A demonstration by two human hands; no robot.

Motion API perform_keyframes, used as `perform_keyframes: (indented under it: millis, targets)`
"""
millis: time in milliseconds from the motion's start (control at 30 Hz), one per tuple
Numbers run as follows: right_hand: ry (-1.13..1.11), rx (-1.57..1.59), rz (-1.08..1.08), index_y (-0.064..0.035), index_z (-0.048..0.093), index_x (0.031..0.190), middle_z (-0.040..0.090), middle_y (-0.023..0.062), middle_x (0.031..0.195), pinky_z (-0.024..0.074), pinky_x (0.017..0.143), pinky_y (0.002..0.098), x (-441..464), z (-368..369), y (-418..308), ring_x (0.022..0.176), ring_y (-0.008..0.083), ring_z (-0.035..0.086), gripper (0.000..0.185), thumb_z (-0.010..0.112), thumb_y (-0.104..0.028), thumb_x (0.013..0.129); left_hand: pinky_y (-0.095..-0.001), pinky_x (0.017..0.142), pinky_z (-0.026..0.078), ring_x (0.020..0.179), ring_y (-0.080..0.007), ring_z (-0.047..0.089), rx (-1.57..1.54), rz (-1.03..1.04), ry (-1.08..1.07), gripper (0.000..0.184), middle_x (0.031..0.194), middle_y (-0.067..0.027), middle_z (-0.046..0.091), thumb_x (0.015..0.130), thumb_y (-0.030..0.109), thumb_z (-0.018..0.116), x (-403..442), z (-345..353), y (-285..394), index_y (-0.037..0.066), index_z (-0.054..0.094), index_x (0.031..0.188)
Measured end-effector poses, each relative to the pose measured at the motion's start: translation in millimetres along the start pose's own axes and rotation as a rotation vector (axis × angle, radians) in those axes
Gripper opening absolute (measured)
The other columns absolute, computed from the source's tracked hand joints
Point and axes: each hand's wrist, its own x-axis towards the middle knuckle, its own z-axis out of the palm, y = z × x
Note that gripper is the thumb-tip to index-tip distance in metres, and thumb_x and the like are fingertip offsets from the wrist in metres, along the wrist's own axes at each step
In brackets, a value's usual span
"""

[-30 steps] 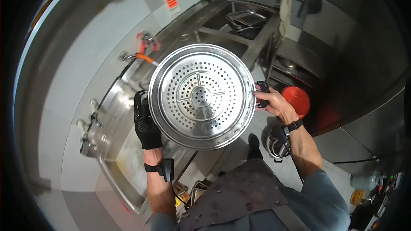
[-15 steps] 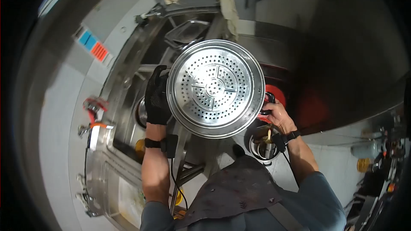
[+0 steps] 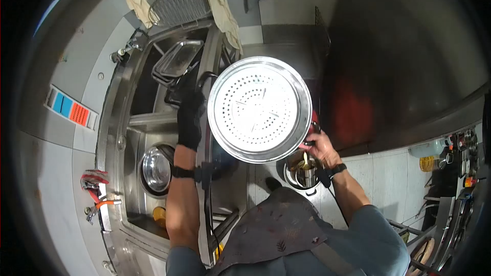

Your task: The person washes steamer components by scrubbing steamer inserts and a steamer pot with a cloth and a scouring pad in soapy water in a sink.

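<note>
A round metal steamer pot (image 3: pixel 260 110) with a perforated bottom is held out in front of me, its inside facing up and shining brightly. My left hand (image 3: pixel 191 115), in a black glove, is at its left side by the dark handle; the fingers look curled there but are partly lost against the dark sink. At the lower right edge, my bare right hand (image 3: pixel 322 148) is wrapped round the other black handle. Beneath that hand on the floor stands a metal pot (image 3: pixel 308 178) with utensils in it.
Along the left runs a steel sink unit (image 3: pixel 166 121), its far basin holding metal trays (image 3: pixel 180 61) and its nearer one a bowl (image 3: pixel 156 168) and a yellow item (image 3: pixel 159 216). Cloths (image 3: pixel 220 7) and a wire basket (image 3: pixel 181 5) hang beyond. Shelves stand at the right.
My view has turned to the right, away from the near sink basin. The steamer pot has moved with both hands, still held between them, and the trays in the far basin now lie to its left.
</note>
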Motion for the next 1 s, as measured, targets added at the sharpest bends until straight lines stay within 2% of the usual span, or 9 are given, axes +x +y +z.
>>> perform_keyframes:
  millis: [133,300,433,467,633,800,833,933,1000]
  targets:
    - [0.115,0.087,0.054,-0.0109,0.061,0.129,0.065,0.0035,0.119,0.0573,0.095,0.0575,37.9,-31.1,33.7,0.109,0.0254,0.062,0.059,0.052,0.014,0.075,-0.0337,0.101,0.051,0.113,-0.0180,0.065,0.188,0.083,-0.003,0.031,0.126,-0.0116,0.067,0.102,0.015,0.058,-21.4,-37.0,-43.1,0.000,0.064,0.129]
    - [0.309,0.139,0.067,-0.0067,0.059,0.126,0.060,0.0110,0.119,0.0614,0.086,0.0490,101.4,-36.4,66.3,0.108,0.0307,0.059,0.052,0.053,0.010,0.077,-0.0302,0.090,0.055,0.102,-0.0162,0.069,0.299,-0.159,-0.070,0.025,0.110,-0.0126,0.073,0.099,0.011,0.060,-91.7,-44.4,-30.4,-0.002,0.070,0.117]
    - [0.286,0.245,-0.036,-0.0033,0.059,0.119,0.057,0.0131,0.118,0.0623,0.084,0.0460,171.3,-60.1,83.2,0.107,0.0340,0.057,0.042,0.050,0.010,0.080,-0.0302,0.084,0.056,0.095,-0.0151,0.069,0.423,-0.117,-0.098,0.023,0.106,-0.0109,0.074,0.099,0.011,0.060,-137.0,-32.5,-9.1,-0.002,0.070,0.115]
    - [0.327,0.298,-0.007,-0.0038,0.062,0.111,0.063,0.0101,0.105,0.0632,0.075,0.0455,197.1,-73.8,90.4,0.094,0.0264,0.061,0.026,0.053,0.004,0.088,-0.0305,0.084,0.056,0.095,-0.0152,0.069,0.516,-0.087,-0.148,0.022,0.106,-0.0107,0.073,0.099,0.010,0.061,-147.4,-24.9,4.9,-0.002,0.070,0.115]
    - [0.451,0.327,-0.007,0.0033,0.062,0.104,0.062,0.0114,0.103,0.0654,0.070,0.0429,243.2,-37.3,48.3,0.092,0.0278,0.061,0.015,0.056,0.004,0.090,-0.0306,0.084,0.056,0.094,-0.0175,0.071,0.551,-0.199,-0.234,0.023,0.104,-0.0098,0.074,0.097,0.011,0.063,-161.4,-51.4,-8.8,-0.003,0.070,0.114]
    - [0.370,-0.223,-0.422,-0.0006,0.068,0.114,0.069,0.0126,0.114,0.0549,0.082,0.0407,338.4,-90.2,35.9,0.103,0.0291,0.066,0.025,0.066,-0.015,0.093,-0.0307,0.083,0.057,0.092,-0.0178,0.072,0.275,-0.390,-0.029,0.023,0.101,-0.0098,0.075,0.096,0.010,0.064,-164.8,-48.2,4.7,-0.005,0.069,0.113]
    - [0.464,0.242,-0.297,0.0012,0.067,0.119,0.070,0.0116,0.115,0.0540,0.085,0.0380,350.5,-72.6,14.5,0.103,0.0285,0.066,0.031,0.065,-0.019,0.096,-0.0307,0.083,0.057,0.092,-0.0178,0.072,0.273,-0.389,-0.027,0.023,0.101,-0.0098,0.075,0.096,0.010,0.064,-165.2,-47.4,5.6,-0.005,0.069,0.113]
    - [0.513,0.263,-0.400,0.0003,0.052,0.133,0.057,0.0063,0.128,0.0388,0.106,0.0429,324.0,-36.7,-29.4,0.112,0.0248,0.053,0.041,0.058,-0.025,0.101,-0.0305,0.083,0.058,0.092,-0.0187,0.072,0.320,-0.369,-0.028,0.024,0.101,-0.0107,0.075,0.096,0.010,0.065,-167.1,-47.5,3.8,-0.004,0.069,0.115]
    - [0.553,0.264,-0.433,-0.0011,0.053,0.133,0.057,0.0058,0.126,0.0395,0.105,0.0423,322.8,-41.0,-32.2,0.112,0.0236,0.052,0.040,0.058,-0.024,0.101,-0.0304,0.083,0.058,0.092,-0.0192,0.073,0.265,-0.429,0.033,0.025,0.101,-0.0115,0.075,0.097,0.009,0.065,-166.9,-50.0,-5.2,-0.005,0.069,0.117]
